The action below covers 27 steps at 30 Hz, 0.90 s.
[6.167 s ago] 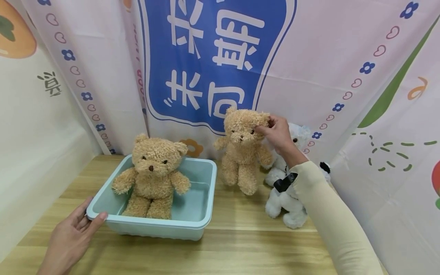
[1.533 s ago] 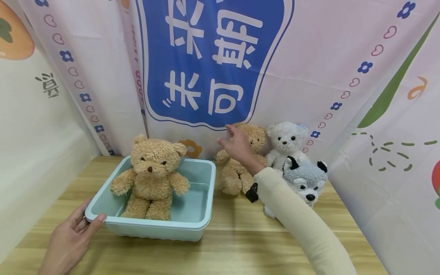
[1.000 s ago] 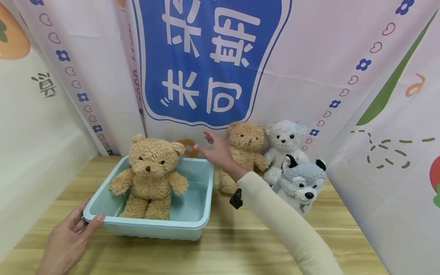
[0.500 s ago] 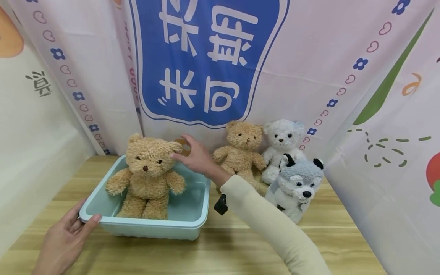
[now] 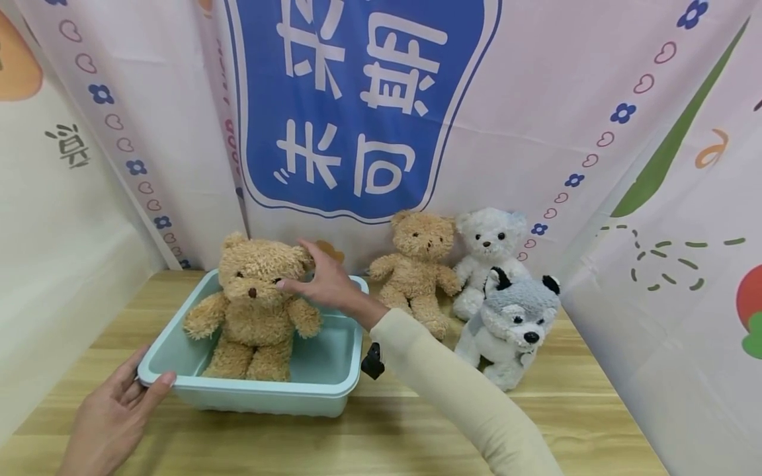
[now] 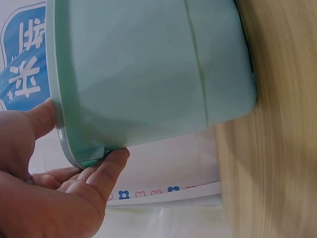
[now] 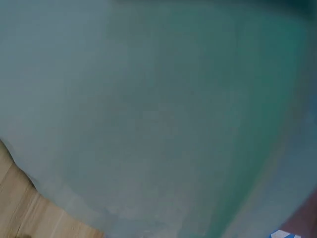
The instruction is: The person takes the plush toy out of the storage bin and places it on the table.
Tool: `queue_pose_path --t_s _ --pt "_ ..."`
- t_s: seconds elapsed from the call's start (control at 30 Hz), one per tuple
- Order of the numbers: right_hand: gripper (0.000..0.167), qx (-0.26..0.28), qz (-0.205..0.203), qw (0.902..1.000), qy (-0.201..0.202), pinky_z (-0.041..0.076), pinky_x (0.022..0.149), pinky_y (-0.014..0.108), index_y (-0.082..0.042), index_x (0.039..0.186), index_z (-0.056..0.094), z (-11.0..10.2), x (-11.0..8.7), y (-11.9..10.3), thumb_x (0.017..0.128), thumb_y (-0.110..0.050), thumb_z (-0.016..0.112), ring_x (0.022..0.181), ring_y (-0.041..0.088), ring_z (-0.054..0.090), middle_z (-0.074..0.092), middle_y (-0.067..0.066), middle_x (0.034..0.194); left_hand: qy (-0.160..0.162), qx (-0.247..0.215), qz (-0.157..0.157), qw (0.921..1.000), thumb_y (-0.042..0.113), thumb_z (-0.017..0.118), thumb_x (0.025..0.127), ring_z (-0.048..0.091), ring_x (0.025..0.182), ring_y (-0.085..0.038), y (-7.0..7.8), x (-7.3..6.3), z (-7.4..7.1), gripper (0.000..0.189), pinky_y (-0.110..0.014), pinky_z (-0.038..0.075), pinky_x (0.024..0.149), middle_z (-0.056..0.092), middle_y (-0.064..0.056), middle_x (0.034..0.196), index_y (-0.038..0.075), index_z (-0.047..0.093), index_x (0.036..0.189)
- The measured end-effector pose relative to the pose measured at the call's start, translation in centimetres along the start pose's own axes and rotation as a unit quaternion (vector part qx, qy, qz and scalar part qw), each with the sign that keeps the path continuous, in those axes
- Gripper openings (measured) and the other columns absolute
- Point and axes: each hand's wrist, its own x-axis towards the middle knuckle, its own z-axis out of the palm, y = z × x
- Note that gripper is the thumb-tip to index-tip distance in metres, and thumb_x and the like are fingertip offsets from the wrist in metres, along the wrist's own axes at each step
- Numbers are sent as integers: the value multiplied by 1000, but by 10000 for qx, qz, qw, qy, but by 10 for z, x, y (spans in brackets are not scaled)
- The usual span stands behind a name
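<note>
A light-blue plastic tub (image 5: 250,385) stands on the table at left. My left hand (image 5: 110,413) grips its near-left corner, thumb on the rim; in the left wrist view that hand's fingers (image 6: 106,171) curl under the lip. Inside the tub sits a tan teddy bear (image 5: 258,324), facing me, its head above the rim. With its thumb over one eye and its fingers by the ear, my right hand (image 5: 330,284) holds the side of the bear's head; parts of those fingers are hidden. The right wrist view is filled by the blurred tub wall (image 7: 148,124).
Right of the tub sits a second tan teddy bear (image 5: 417,271) against the printed curtain (image 5: 500,132). Beside it are a white teddy bear (image 5: 491,244) and a grey-and-white husky plush (image 5: 518,317). Wooden tabletop (image 5: 428,430) runs along the front.
Earlier my right hand held the second tan bear by its head near the curtain. It let go there, leaving that bear seated, and moved left to the bear in the tub.
</note>
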Motion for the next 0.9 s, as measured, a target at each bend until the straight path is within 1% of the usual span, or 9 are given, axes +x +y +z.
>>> queue_pose_path --t_s 0.03,0.1,0.17,0.2,0.23,0.27,0.47,0.67,0.9 --pt "87 -16 14 10000 -29 43 112 53 -35 156 24 0 0 0 85 -52 73 142 28 41 29 -3 162 9 -3 12 10000 42 54 100 37 130 -30 0 0 0 80 6 43 64 21 -35 152 9 9 158" --pt "87 -60 34 9999 -83 43 112 52 -35 156 25 0 0 -1 85 -52 72 143 28 40 30 -2 162 19 -27 43 10000 42 54 100 39 127 -2 -1 0 -1 80 6 43 64 21 -35 153 9 9 158" --pt "86 -97 24 9999 -118 43 112 52 -33 155 27 0 0 0 85 -52 72 143 28 40 31 0 161 47 -50 88 9999 41 55 100 33 111 20 -2 -1 -1 80 6 43 64 21 -34 152 9 10 158" --pt "85 -109 6 9999 -118 44 111 51 -32 155 28 1 0 0 86 -52 72 142 28 41 32 1 161 52 -73 108 9999 41 55 100 30 106 25 -2 -1 -1 80 6 43 65 21 -35 152 9 9 158" --pt "83 -125 -28 9999 -90 44 112 51 -30 155 29 1 0 0 86 -51 72 142 28 41 33 1 160 54 -102 136 9998 41 55 100 28 97 29 -3 -1 -1 80 6 43 65 21 -35 152 8 9 158" --pt "82 -147 -64 9999 -39 45 111 50 -29 155 31 1 1 1 87 -50 72 141 27 42 35 0 160 52 -115 139 9998 41 55 100 27 92 31 -3 -1 -1 80 7 42 65 21 -35 152 8 9 157" --pt "71 -259 -223 9991 262 46 111 46 -25 149 42 5 3 4 88 -45 72 139 23 45 46 -2 153 45 -229 90 9997 40 55 100 26 83 35 -4 -3 0 80 8 41 66 21 -34 151 8 9 157" --pt "68 -357 -281 9986 267 47 110 45 -26 147 45 5 6 7 88 -45 73 138 23 47 48 -2 151 32 -231 126 9996 40 55 100 26 85 34 -3 -2 1 80 8 41 67 20 -33 152 9 8 157" --pt "63 -222 -451 9982 319 51 104 41 -26 141 50 7 8 11 87 -46 74 129 19 54 56 -4 141 23 -249 83 9997 41 54 100 25 88 33 -2 -2 1 80 8 41 68 19 -33 153 10 8 157"
